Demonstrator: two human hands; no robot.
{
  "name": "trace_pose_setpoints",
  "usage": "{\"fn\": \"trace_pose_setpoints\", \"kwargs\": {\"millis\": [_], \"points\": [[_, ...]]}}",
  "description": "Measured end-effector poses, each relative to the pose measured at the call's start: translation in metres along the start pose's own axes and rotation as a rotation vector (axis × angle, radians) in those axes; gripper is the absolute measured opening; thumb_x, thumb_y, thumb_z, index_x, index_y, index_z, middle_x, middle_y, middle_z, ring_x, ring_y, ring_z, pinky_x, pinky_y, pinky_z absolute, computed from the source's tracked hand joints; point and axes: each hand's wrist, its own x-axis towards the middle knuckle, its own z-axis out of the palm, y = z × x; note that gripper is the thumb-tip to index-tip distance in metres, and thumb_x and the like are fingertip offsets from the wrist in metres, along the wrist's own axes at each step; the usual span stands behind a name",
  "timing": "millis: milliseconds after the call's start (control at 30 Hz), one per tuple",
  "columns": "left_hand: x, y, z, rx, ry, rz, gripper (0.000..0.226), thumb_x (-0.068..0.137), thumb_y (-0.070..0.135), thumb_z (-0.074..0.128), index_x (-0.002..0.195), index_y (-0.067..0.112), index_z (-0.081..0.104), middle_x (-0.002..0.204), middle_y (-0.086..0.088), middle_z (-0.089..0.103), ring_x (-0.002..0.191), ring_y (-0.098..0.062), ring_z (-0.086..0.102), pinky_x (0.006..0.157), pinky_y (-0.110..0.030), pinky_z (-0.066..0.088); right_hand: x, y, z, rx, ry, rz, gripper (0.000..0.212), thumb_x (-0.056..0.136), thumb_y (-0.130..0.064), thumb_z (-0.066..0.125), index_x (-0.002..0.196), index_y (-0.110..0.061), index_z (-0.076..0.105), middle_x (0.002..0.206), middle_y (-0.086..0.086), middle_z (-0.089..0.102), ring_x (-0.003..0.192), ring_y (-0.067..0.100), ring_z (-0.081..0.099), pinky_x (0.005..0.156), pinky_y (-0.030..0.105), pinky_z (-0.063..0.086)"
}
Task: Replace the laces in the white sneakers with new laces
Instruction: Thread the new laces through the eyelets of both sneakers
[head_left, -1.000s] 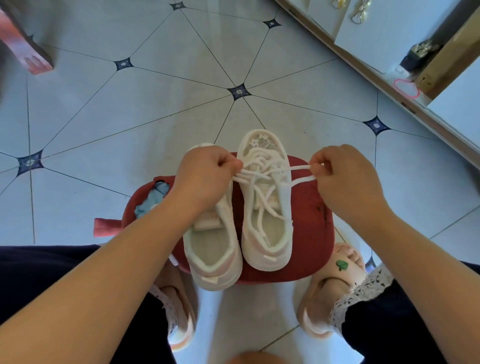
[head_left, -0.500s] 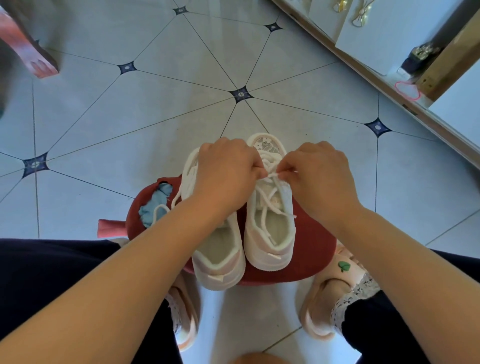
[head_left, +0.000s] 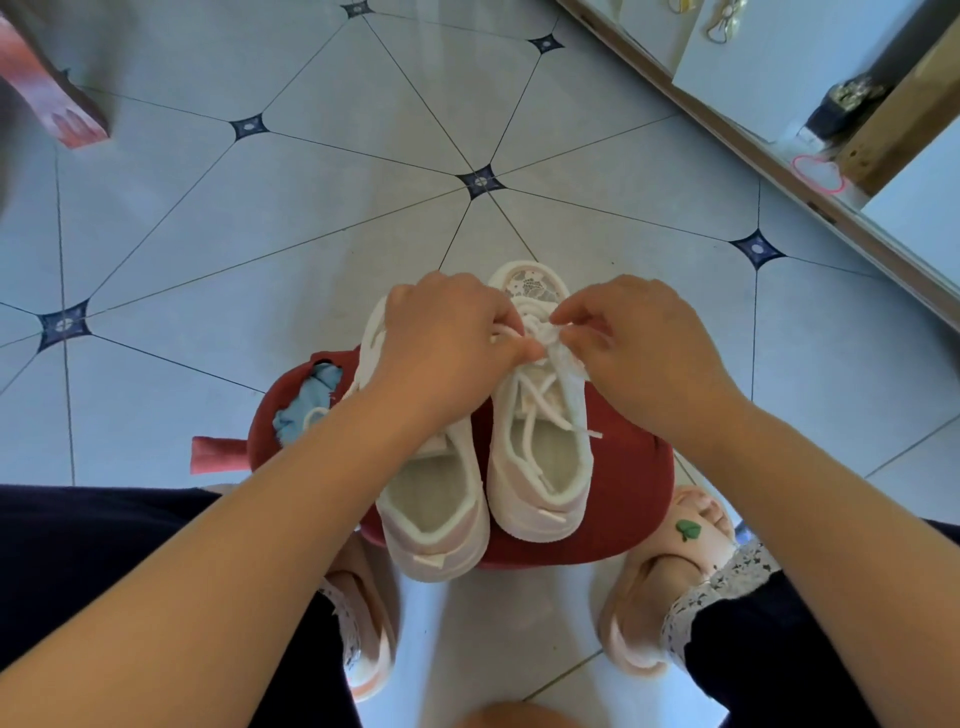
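Two white sneakers with pale pink heels stand side by side on a round red stool (head_left: 628, 493), toes pointing away from me. The right sneaker (head_left: 540, 467) carries a white lace (head_left: 535, 400) threaded loosely over its tongue, with loose ends trailing into its opening. My left hand (head_left: 447, 343) and my right hand (head_left: 634, 343) meet over that sneaker's front, each pinching a part of the lace near the toe end. My left forearm crosses the left sneaker (head_left: 431, 504), hiding its front half; no lace shows on the part I can see.
A light blue cloth (head_left: 306, 400) and a pink strip (head_left: 218, 454) lie at the stool's left edge. My feet in pink slippers flank the stool on a pale tiled floor. A wooden threshold (head_left: 769, 156) runs diagonally at the upper right. A red object (head_left: 57, 104) sits at the upper left.
One second ago my hands were apart, pulling the lace taut sideways. They have come together over the right sneaker's front and now pinch the lace close to each other.
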Motion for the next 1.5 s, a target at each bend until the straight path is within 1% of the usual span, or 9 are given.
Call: {"fn": "trace_pose_setpoints", "kwargs": {"millis": [133, 400, 633, 767, 900, 1100, 1200, 1367, 1500], "points": [[0.003, 0.006, 0.005, -0.003, -0.024, 0.04, 0.016, 0.088, 0.035, 0.057, 0.091, 0.026, 0.069, 0.095, 0.007, 0.063, 0.1, -0.015, 0.053, 0.084, -0.029, 0.028, 0.002, -0.001, 0.008, -0.132, 0.018, -0.062, 0.016, 0.091, -0.028, 0.054, 0.101, -0.024, 0.065, 0.097, -0.002, 0.061, 0.097, 0.022, 0.05, 0.082, 0.031, 0.031], [-0.008, -0.008, 0.004, -0.683, -0.065, -0.298, 0.021, 0.093, 0.02, 0.05, 0.074, 0.019, 0.057, 0.067, 0.011, 0.068, 0.074, -0.018, 0.059, 0.061, -0.023, 0.043, -0.006, 0.014, 0.008, -0.132, 0.048, 0.002, 0.008, 0.09, -0.02, 0.056, 0.092, -0.021, 0.064, 0.082, -0.008, 0.047, 0.084, 0.015, 0.039, 0.078, 0.029, 0.027], [-0.008, -0.007, 0.002, -0.786, -0.07, -0.45, 0.028, 0.097, 0.012, 0.041, 0.072, 0.012, 0.052, 0.071, 0.006, 0.057, 0.068, -0.008, 0.065, 0.074, -0.037, 0.048, -0.007, 0.012, 0.006, -0.032, 0.038, 0.045, 0.01, 0.089, -0.016, 0.056, 0.088, -0.023, 0.063, 0.081, -0.008, 0.047, 0.085, 0.016, 0.044, 0.081, 0.031, 0.035], [-0.008, -0.008, 0.001, -0.557, -0.063, -0.325, 0.019, 0.095, 0.018, 0.046, 0.078, 0.017, 0.054, 0.079, 0.004, 0.062, 0.082, -0.013, 0.063, 0.074, -0.032, 0.048, -0.008, 0.011, 0.008, 0.044, -0.005, 0.048, 0.016, 0.088, -0.013, 0.056, 0.08, -0.028, 0.053, 0.074, -0.014, 0.043, 0.085, 0.017, 0.049, 0.082, 0.035, 0.041], [-0.013, -0.004, 0.0, -0.266, 0.117, 0.039, 0.014, 0.085, 0.024, 0.062, 0.099, 0.022, 0.059, 0.104, 0.008, 0.047, 0.096, -0.009, 0.045, 0.084, -0.022, 0.031, -0.01, 0.008, -0.003, 0.093, 0.037, -0.005, 0.01, 0.087, -0.019, 0.057, 0.089, -0.028, 0.059, 0.082, -0.014, 0.047, 0.088, 0.01, 0.043, 0.076, 0.022, 0.028], [-0.021, -0.003, 0.018, 0.181, 0.105, 0.343, 0.02, 0.064, 0.025, 0.06, 0.077, 0.015, 0.072, 0.092, -0.006, 0.061, 0.092, -0.033, 0.057, 0.077, -0.035, 0.029, -0.026, 0.0, 0.004, -0.145, -0.074, -0.19, 0.03, 0.074, -0.028, 0.061, 0.103, -0.022, 0.069, 0.112, 0.003, 0.063, 0.107, 0.03, 0.055, 0.093, 0.044, 0.038], [-0.021, 0.0, 0.023, 0.258, 0.123, 0.387, 0.011, 0.058, 0.025, 0.064, 0.064, 0.019, 0.071, 0.087, -0.005, 0.063, 0.084, -0.031, 0.06, 0.073, -0.035, 0.024, -0.029, -0.005, 0.012, -0.26, 0.024, -0.208, 0.021, 0.067, -0.021, 0.071, 0.087, -0.015, 0.07, 0.099, 0.009, 0.066, 0.092, 0.035, 0.061, 0.083, 0.043, 0.045], [-0.022, -0.001, 0.018, -0.217, 0.166, 0.196, 0.018, 0.079, 0.022, 0.06, 0.078, 0.009, 0.073, 0.088, -0.001, 0.058, 0.084, -0.018, 0.053, 0.078, -0.028, 0.037, -0.025, -0.004, 0.013, -0.307, 0.106, -0.27, 0.015, 0.061, -0.017, 0.079, 0.072, -0.015, 0.069, 0.084, 0.005, 0.066, 0.079, 0.031, 0.062, 0.074, 0.037, 0.047], [-0.022, -0.002, 0.012, -0.557, 0.145, -0.098, 0.018, 0.087, 0.015, 0.06, 0.071, 0.022, 0.058, 0.077, 0.01, 0.057, 0.072, -0.005, 0.051, 0.068, -0.009, 0.037, -0.021, -0.007, -0.01, 0.325, 0.161, 0.028, 0.012, 0.077, -0.015, 0.071, 0.074, -0.024, 0.063, 0.087, -0.01, 0.055, 0.082, 0.006, 0.053, 0.072, 0.014, 0.037]]}}
